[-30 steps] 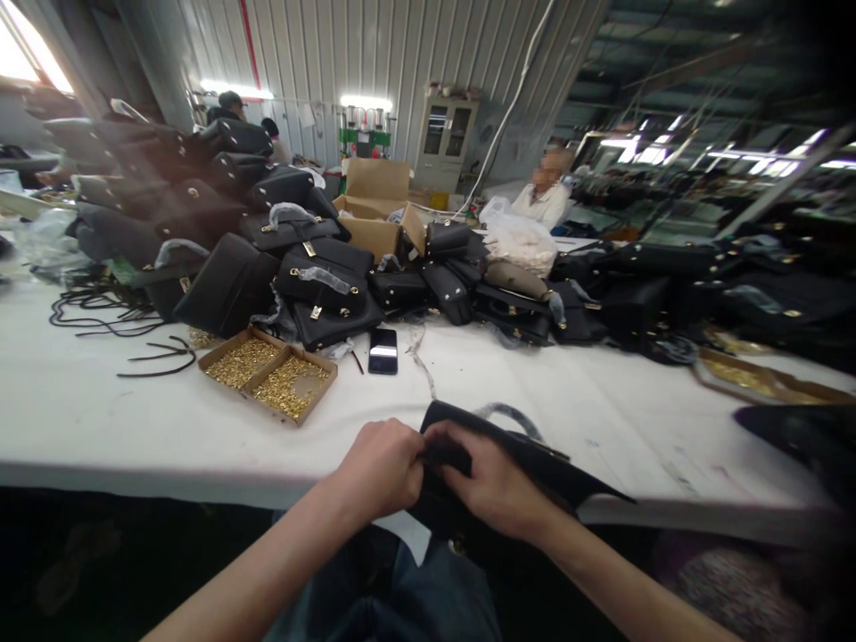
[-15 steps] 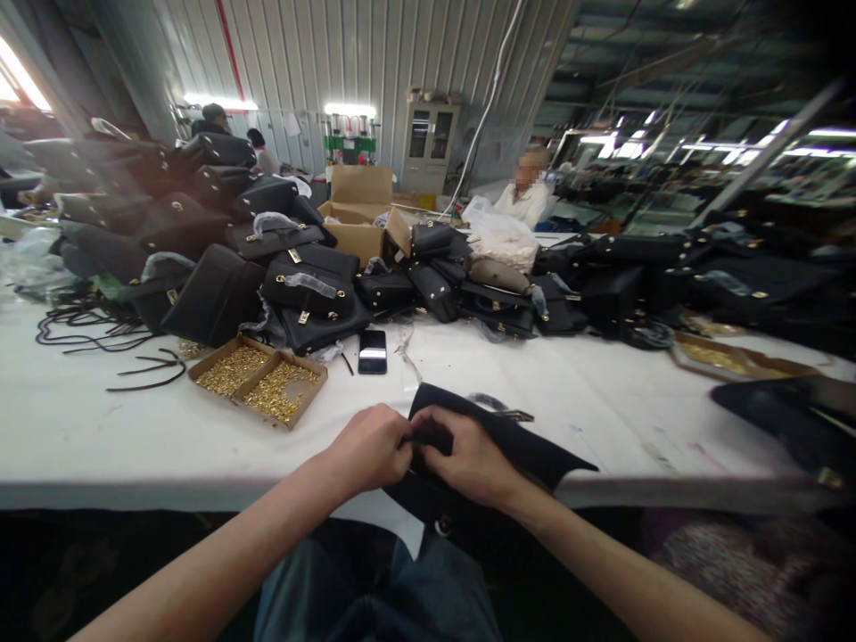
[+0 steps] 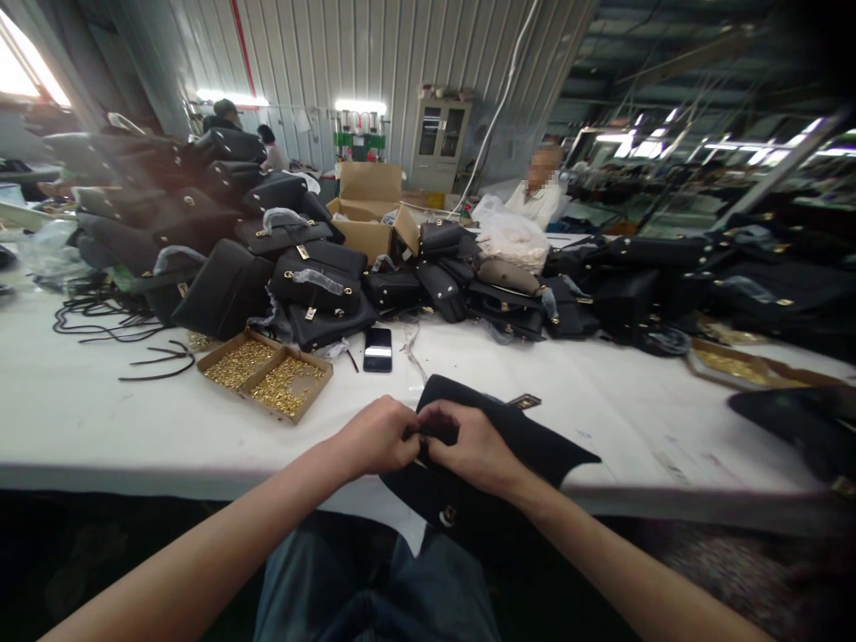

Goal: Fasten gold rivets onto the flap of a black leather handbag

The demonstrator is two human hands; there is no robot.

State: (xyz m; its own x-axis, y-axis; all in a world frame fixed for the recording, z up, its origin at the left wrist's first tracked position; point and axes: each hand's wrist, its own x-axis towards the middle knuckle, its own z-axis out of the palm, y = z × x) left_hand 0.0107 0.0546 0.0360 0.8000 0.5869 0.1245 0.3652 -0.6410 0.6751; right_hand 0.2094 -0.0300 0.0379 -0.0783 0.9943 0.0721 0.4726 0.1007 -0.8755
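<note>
A black handbag lies across the table's front edge, partly over my lap, its flap folded back to the right. On its front is a gold lock fitting, and a gold-framed tab sticks out past the flap. My right hand is curled round the bag's upper left part, thumb and fingers closed on it. Against those fingertips, at the same spot, my left hand is closed in a pinch. What the left fingertips hold is hidden.
A two-part cardboard tray of small gold fittings stands left of the bag, near a phone and dark cords. Finished-looking black bags are heaped along the back. Another fittings tray is at right. A person sits beyond.
The view has shifted slightly, so the surroundings sit a little further right. Both hands stay together at the bag's upper left part, with only small finger movement.
</note>
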